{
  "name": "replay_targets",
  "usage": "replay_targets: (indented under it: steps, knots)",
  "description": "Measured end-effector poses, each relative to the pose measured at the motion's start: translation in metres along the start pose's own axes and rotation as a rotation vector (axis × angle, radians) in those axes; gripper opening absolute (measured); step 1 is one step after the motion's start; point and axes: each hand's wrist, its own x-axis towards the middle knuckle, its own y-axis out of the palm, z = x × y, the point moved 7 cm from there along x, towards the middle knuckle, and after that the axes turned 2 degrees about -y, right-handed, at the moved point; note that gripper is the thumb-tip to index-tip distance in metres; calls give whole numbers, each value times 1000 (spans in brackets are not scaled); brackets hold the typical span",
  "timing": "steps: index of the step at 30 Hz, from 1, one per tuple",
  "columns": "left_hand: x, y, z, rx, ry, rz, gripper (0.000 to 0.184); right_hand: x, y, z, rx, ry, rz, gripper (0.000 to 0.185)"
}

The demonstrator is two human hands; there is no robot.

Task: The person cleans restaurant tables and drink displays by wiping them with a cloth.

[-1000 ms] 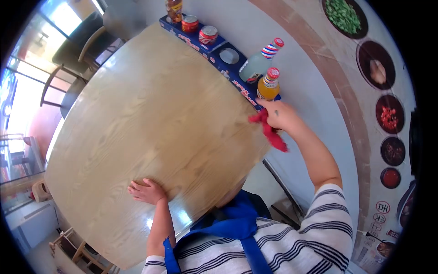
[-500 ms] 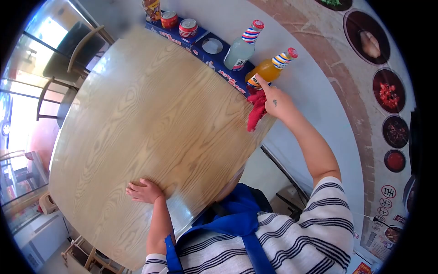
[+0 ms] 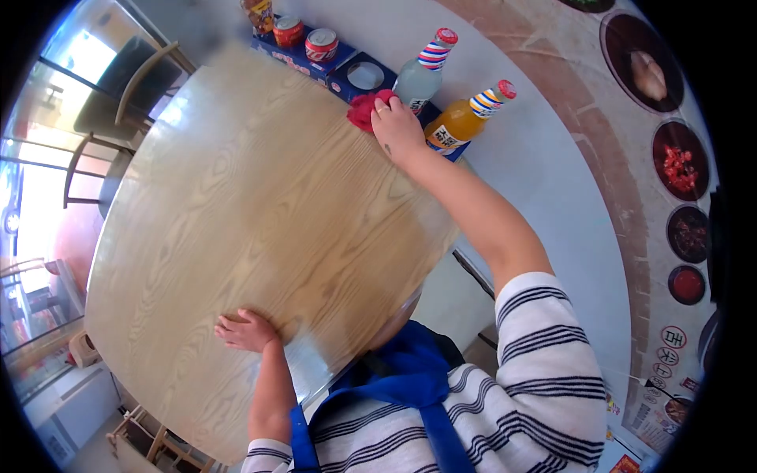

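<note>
My right hand is closed over a red cloth, at the front edge of a blue drinks carton. Just beyond that hand stands a bottle of pale drink, its lower part partly hidden by my fingers. Beside it, to the right, is a bottle of orange drink with a red cap. My left hand lies flat on the wooden table, fingers spread, holding nothing.
Two red cans, a nearer can and a farther can, sit in the carton beside a brown bottle. A wall with food pictures curves along the right. Chairs stand past the table's left edge.
My right hand has moved left and away from me along the carton with the red cloth, from below the orange bottle to the pale one. My left hand stays in place.
</note>
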Motion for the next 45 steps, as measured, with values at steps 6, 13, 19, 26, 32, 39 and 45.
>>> replay_targets:
  steps: [6, 13, 19, 26, 32, 39, 45]
  knots:
    - [-1, -4, -3, -19, 18, -26, 54, -131, 16, -1, 264, 143, 358, 16]
    - [-2, 1, -2, -15, 48, -65, 53, -154, -35, 80, 511, -110, -13, 28]
    - [-3, 2, 2, 27, 60, -57, 52, -201, 10, -3, 454, 71, 35, 34]
    - [1, -3, -1, -10, 20, -44, 53, -234, 21, -111, 180, 684, 432, 29]
    - [-1, 1, 0, -39, 8, -52, 55, -201, -55, -82, 103, 569, 384, 24]
    - [-1, -1, 0, -68, 4, -53, 56, -195, -56, 143, 804, -177, 311, 20]
    - [-1, -4, -1, -113, -20, -19, 56, -148, -21, 188, 899, -355, 227, 32]
